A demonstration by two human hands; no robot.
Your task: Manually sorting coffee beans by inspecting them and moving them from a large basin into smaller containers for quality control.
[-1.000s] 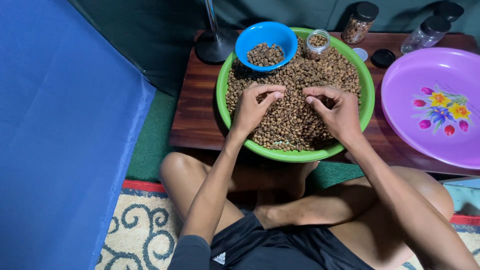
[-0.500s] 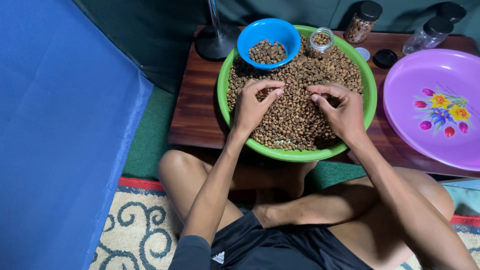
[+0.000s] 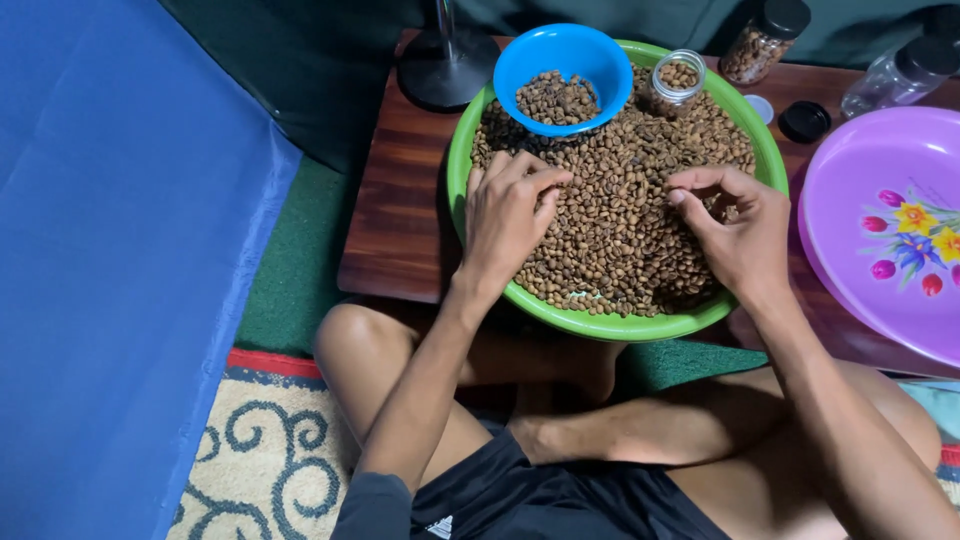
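A wide green basin (image 3: pixel 600 325) full of brown coffee beans (image 3: pixel 620 210) stands on a low wooden table (image 3: pixel 400 220). My left hand (image 3: pixel 510 215) lies on the beans at the basin's left side, fingers stretched out and holding nothing. My right hand (image 3: pixel 740 230) rests on the beans at the right side, fingers curled, thumb and forefinger pinched on beans. A blue bowl (image 3: pixel 520 65) with some beans sits on the heap at the far rim. Beside it a small open glass jar (image 3: pixel 680 75) stands in the beans.
A purple flowered tray (image 3: pixel 870 160) lies at the right. Two black-lidded jars (image 3: pixel 765 40) (image 3: pixel 900 75), a black lid (image 3: pixel 803 120) and a white lid (image 3: pixel 760 108) sit behind the basin. A dark stand base (image 3: pixel 445 70) is at the back left. A blue sheet (image 3: pixel 120 250) covers the left.
My left hand has gone from a pinch to flat fingers on the beans. My right hand has slid to the right side of the basin. The view has shifted slightly.
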